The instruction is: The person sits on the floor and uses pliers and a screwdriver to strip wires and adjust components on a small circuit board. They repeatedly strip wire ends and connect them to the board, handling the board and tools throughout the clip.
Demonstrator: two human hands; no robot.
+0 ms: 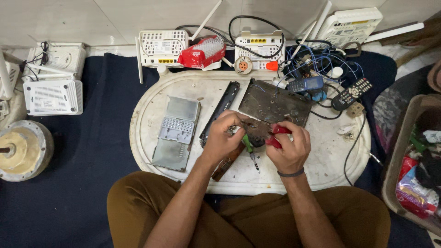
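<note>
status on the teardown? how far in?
Done: grey cover and black strip lie removed on the white tray. In hand: left hand steadies a small part; right hand grips a red-handled tool. Left: the dark chassis looks unfinished; screwdriver idle.

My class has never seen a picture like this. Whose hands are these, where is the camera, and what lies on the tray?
One picture, from a camera on the person's head, looking down at their crossed legs. The left hand steadies a small dark part; the right hand grips a red-handled tool against it. Both work over a white oval tray. On it lie a grey keypad panel, a dark metal plate, a green screwdriver and a remote control. White routers stand behind.
</note>
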